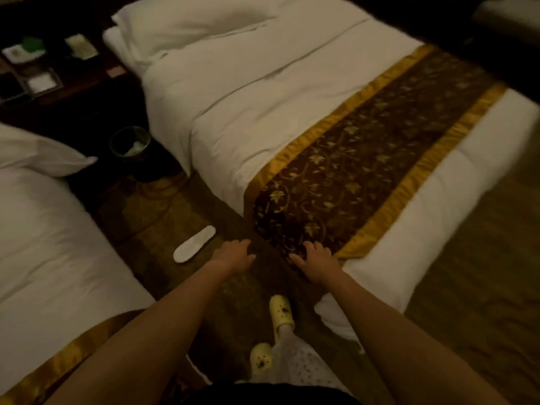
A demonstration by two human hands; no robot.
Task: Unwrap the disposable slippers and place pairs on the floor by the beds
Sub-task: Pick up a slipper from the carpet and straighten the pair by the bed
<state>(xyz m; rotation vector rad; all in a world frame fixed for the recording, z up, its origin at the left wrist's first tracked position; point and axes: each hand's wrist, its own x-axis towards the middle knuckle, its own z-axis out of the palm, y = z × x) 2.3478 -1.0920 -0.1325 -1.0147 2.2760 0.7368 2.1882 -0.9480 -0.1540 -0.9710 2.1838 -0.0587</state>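
A white disposable slipper (pixel 194 244) lies flat on the patterned carpet between the two beds, closer to the left bed. My left hand (pixel 235 255) hangs just right of it, fingers loosely curled, holding nothing. My right hand (pixel 314 261) reaches out beside the hanging end of the brown and gold bed runner (pixel 365 171) on the right bed (pixel 263 92); its fingers are loosely curled and I see nothing in it. Whether it touches the runner I cannot tell. No wrapper shows in either hand.
The left bed (pixel 43 244) fills the lower left. A dark waste bin (pixel 131 144) with white scraps stands on the floor by the nightstand (pixel 43 71). My feet in yellow clogs (pixel 280 314) stand on the carpet aisle (pixel 163 214).
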